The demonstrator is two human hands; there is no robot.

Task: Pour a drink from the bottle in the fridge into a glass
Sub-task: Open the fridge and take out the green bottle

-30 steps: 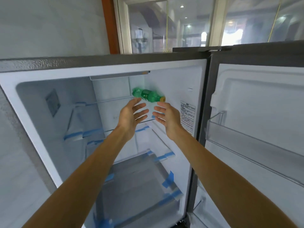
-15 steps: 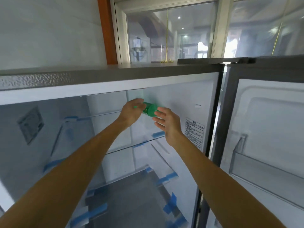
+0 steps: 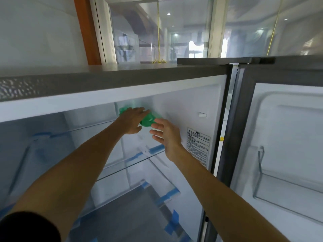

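A green plastic bottle (image 3: 148, 119) lies on its side on the top glass shelf inside the open fridge (image 3: 206, 95). My left hand (image 3: 133, 120) is laid over the bottle's middle with the fingers curled around it; green shows on both sides of the hand. My right hand (image 3: 165, 135) hovers just below and right of the bottle's near end, fingers spread and palm turned toward it, holding nothing. The bottle's cap is hidden. No glass is in view.
Glass shelves (image 3: 136, 161) with blue tape at their edges fill the fridge below the bottle. The open fridge door (image 3: 286, 137) stands at the right with a clear door bin (image 3: 279, 187). A window is behind the fridge top.
Both hands have reached further in. My left hand went from touching the bottle to covering and gripping it. My right hand closed in under the bottle's near end. The view tilted upward.
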